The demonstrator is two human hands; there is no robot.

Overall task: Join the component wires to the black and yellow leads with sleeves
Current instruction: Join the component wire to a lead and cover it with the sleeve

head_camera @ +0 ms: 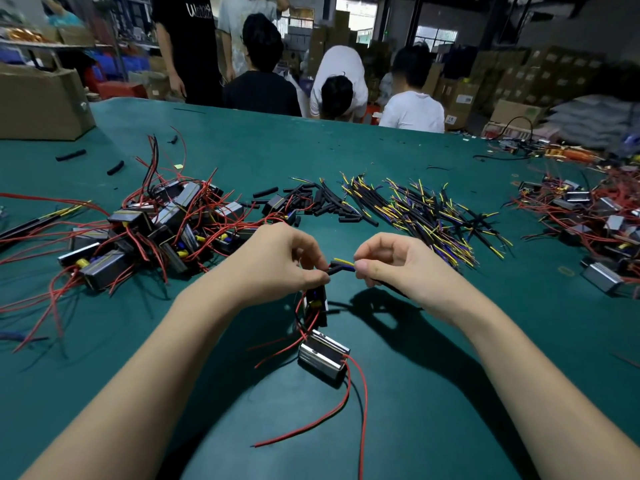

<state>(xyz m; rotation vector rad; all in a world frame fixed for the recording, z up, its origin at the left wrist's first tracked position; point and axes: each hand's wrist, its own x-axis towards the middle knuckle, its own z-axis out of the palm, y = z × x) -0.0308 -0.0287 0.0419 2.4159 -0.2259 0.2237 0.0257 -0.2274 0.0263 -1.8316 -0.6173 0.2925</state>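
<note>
Green desk (398,427) fills the view; its far edge runs behind the work, where several people stand or bend. Cardboard box (38,102) sits at the far left corner. Left side: heap of components (162,230) tangled in red wire. Centre, toward the far edge: spread of black and yellow leads (426,213), with loose black sleeves (311,199) just beside it. Right edge: second pile of components (595,216). Bare green desk lies along the near edge between the forearms. One component (323,355) rests there, red wires trailing. Left hand (277,261) fingers pinch a black sleeve (334,270); right hand (391,261) fingers pinch a yellow lead (343,261), tips nearly touching.
</note>
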